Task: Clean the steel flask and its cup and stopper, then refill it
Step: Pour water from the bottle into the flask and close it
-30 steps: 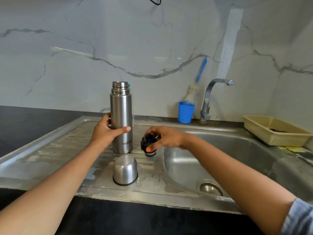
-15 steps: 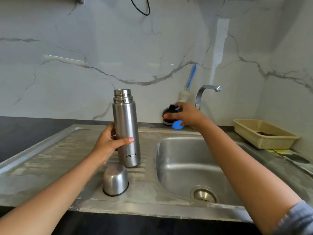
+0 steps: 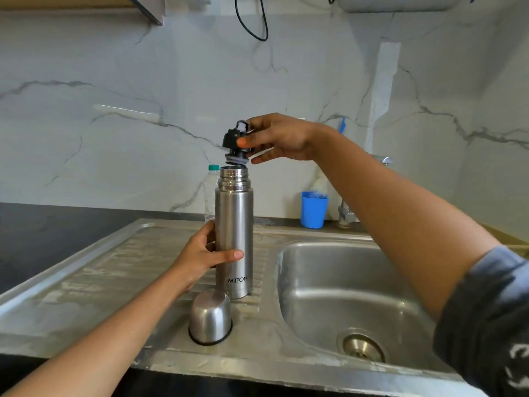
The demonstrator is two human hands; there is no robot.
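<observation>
- Head view, counts: one steel flask [image 3: 234, 239], one steel cup [image 3: 211, 318], one black stopper [image 3: 236, 143], one clear plastic bottle [image 3: 211, 190], one blue tumbler [image 3: 313, 210] and two hands are seen.
- The flask is stood upright on the ribbed drainboard [image 3: 114, 282], just left of the basin [image 3: 315, 293]. Its threaded mouth is uncovered; what is inside cannot be told.
- The flask's body is gripped around its middle by the left hand [image 3: 200, 256], with the thumb laid across the front and the fingers curled behind.
- The stopper is pinched between thumb and fingertips of the right hand [image 3: 274, 138] and is held slightly tilted just above the flask's mouth, grey seal downward.
- The cup is set mouth down on the drainboard, just in front of the flask's base.
- The plastic bottle, topped by a teal cap, is partly hidden behind the flask; its contents cannot be made out.
- A white-bristled brush is held in the blue tumbler, which is placed beside the tap [image 3: 346, 213] at the back rim.
- One drain strainer [image 3: 362, 346] is seen at the bottom of the basin.
</observation>
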